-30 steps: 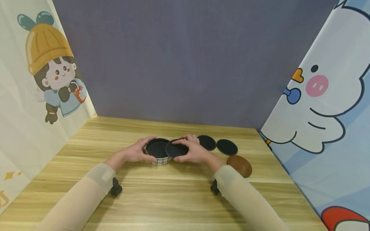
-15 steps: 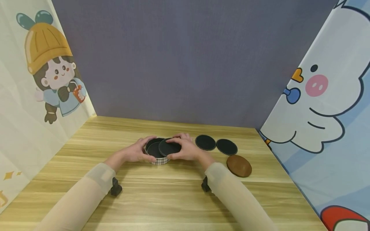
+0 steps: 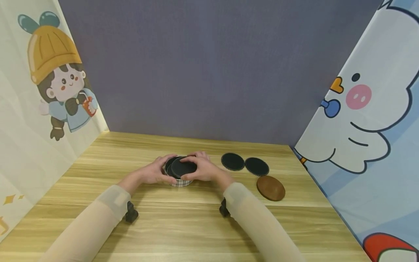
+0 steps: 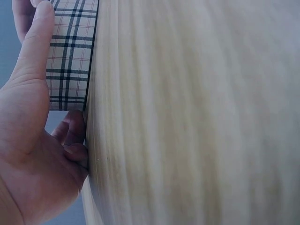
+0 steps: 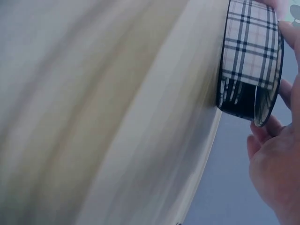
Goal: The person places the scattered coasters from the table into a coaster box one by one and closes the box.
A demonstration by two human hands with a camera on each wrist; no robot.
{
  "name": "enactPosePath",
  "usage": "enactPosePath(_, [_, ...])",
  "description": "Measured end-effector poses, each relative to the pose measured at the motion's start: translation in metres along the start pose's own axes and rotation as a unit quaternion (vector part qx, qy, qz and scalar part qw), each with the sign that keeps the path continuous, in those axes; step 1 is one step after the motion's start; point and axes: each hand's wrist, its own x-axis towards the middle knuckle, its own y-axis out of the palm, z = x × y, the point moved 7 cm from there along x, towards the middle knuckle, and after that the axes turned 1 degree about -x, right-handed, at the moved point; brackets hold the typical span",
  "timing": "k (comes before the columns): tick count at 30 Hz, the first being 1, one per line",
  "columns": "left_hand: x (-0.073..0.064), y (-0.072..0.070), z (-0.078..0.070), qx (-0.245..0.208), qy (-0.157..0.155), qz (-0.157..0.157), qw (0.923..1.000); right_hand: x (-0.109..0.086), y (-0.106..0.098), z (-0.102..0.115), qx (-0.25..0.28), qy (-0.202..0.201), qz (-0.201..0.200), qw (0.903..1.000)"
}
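Note:
My left hand (image 3: 154,173) grips the left side of a round plaid coaster holder (image 3: 180,183), with the thumb along its near wall. The holder is black inside and stands on the wooden table. My right hand (image 3: 206,169) pinches a round black coaster (image 3: 183,168) by its edges, tilted over the holder's opening and covering most of it. In the right wrist view, the holder's wall (image 5: 248,47) has a cut-out gap, and the coaster's rim (image 5: 272,103) is right at its top. The left wrist view shows the plaid wall (image 4: 68,61) beside my thumb.
Two more black coasters, one (image 3: 232,161) left of the other (image 3: 256,166), lie side by side to the right of my right hand. A brown disc (image 3: 270,188) lies nearer on the wooden table (image 3: 183,233). A grey panel (image 3: 203,72) rises behind.
My right hand has moved left with the black coaster, from the holder's right edge to over its opening. The left hand and the holder have stayed in place.

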Motion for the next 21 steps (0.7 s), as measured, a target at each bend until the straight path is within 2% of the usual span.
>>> enactPosePath(11, [-0.001, 0.001, 0.001, -0.006, 0.001, 0.002, 1.0, 0.006, 0.003, 0.011, 0.009, -0.005, 0.015, 0.9998])
enactPosePath(17, [-0.001, 0.001, -0.002, -0.003, 0.01, 0.003, 0.9999, 0.009, 0.006, 0.01, 0.006, -0.006, 0.022, 0.9997])
enactPosePath(21, [0.0, 0.0, -0.001, 0.001, 0.004, 0.001, 1.0, 0.01, 0.007, 0.009, 0.007, -0.004, 0.028, 0.9996])
